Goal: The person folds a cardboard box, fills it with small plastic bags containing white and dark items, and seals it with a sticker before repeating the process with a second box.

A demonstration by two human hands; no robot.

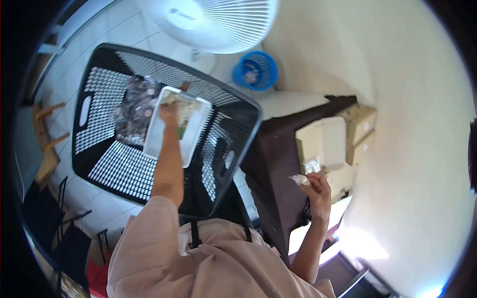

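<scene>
My left hand reaches down into a white plastic basket, at a heap of small pale packets. Its fingertips are lost among them, and I cannot tell whether they grip one. The white basket rests inside a large black laundry basket, beside a pile of dark, shiny plastic packs. Out to the right, my right hand is closed on a small whitish plastic packet, pinched between thumb and fingers above a table with a dark brown cloth.
An open cardboard box and smaller boxes stand on the brown table along the wall. A blue bin sits on the tiled floor near a white fan. Wooden furniture and dark folding chairs are at left.
</scene>
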